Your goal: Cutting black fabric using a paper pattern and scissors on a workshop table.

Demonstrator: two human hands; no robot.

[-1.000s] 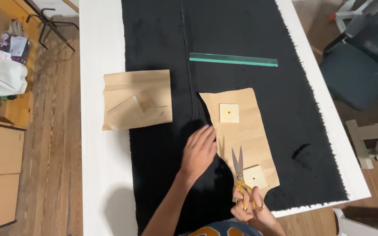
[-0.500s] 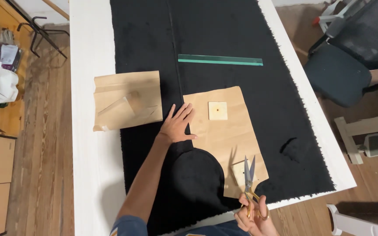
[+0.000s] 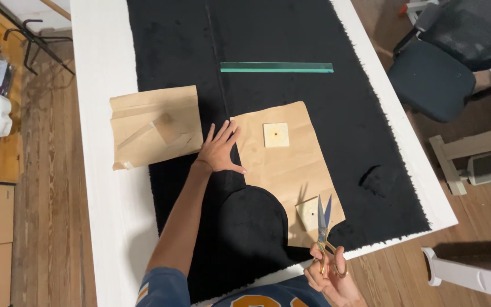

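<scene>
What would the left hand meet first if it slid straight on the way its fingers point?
The left hand points up and right across the brown paper pattern; first probably the small square block, though it may pass just above it.

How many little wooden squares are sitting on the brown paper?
2. One little wooden square sits near the top of the brown paper pattern. The other wooden square sits near its bottom edge, just beside the scissors. None seem hidden.
</scene>
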